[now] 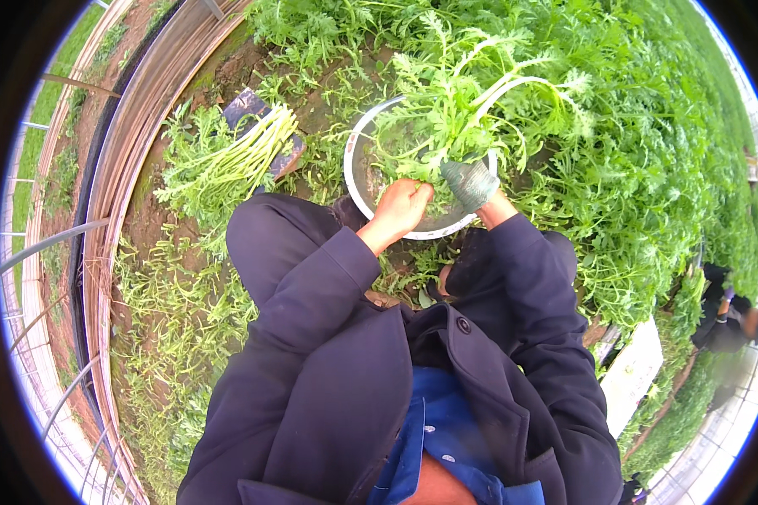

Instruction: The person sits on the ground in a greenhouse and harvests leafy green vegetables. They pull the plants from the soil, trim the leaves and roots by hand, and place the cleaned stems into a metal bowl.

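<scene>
My right hand (472,183), in a grey-green work glove, grips a loose bunch of leafy greens with feathery leaves (464,117), which look like crown daisy. Pale stems arch up and away to the right. Bare, my left hand (399,207) is closed at the lower leaves of this bunch, with a bit of green between thumb and fingers. Both hands are over the near part of a round basin with a white rim (352,161), set on the ground before my knees. Leaves hide much of the basin's inside.
A neat bundle of cut greens (252,151) lies across a dark block (245,108) on the left. Dense growing greens (638,158) fill the right. Trimmings (183,315) litter the soil. Plastic sheeting (110,177) edges the bed. A person (726,322) crouches far right, beyond a white panel (635,369).
</scene>
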Demonstrator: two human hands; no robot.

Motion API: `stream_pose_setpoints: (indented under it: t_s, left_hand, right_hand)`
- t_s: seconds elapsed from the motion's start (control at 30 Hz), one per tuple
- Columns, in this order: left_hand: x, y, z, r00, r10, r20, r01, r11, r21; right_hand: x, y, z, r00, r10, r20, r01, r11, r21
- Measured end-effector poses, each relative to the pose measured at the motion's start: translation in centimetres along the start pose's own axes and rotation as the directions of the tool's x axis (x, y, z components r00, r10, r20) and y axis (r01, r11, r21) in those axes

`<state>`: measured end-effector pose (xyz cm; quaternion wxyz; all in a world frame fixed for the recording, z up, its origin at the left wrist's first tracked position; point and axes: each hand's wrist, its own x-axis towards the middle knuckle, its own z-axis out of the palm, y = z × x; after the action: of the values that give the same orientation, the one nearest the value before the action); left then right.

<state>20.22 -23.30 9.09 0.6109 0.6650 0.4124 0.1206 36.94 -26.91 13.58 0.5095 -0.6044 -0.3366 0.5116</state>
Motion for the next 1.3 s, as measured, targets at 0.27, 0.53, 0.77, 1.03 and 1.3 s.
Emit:
stream_pose_setpoints:
  t_s: [0.27,0.53,0.77,1.03,1.3]
  left_hand:
    - [0.7,-2.6,0.5,0.988,-0.073,0.134,-0.022,0.799,0.601]
    - [1.0,-0.7,-2.9,0.984,0.175,0.022,-0.072,0.513,-0.855]
    - [0.1,1.6,-7.1,0.977,0.101,-0.186,-0.211,0.549,-0.809]
    - [-4.7,6.2,-14.6,0.814,0.226,-0.535,-0.525,0.68,-0.512]
    - [-8.2,-1.3,-25.0,0.677,-0.081,-0.732,-0.364,0.827,-0.428]
  right_hand:
    - [0.3,-0.3,-2.8,0.998,-0.026,0.057,0.016,0.986,0.167]
    - [-0.5,-0.7,-4.9,0.971,0.046,0.233,-0.043,0.999,-0.019]
    - [-0.3,-0.3,-5.9,0.991,0.109,0.072,-0.1,0.987,-0.13]
    - [0.4,0.1,-7.1,0.969,0.214,-0.12,-0.242,0.919,-0.311]
    - [-1.4,-1.7,-4.4,0.993,0.108,0.04,-0.102,0.986,-0.134]
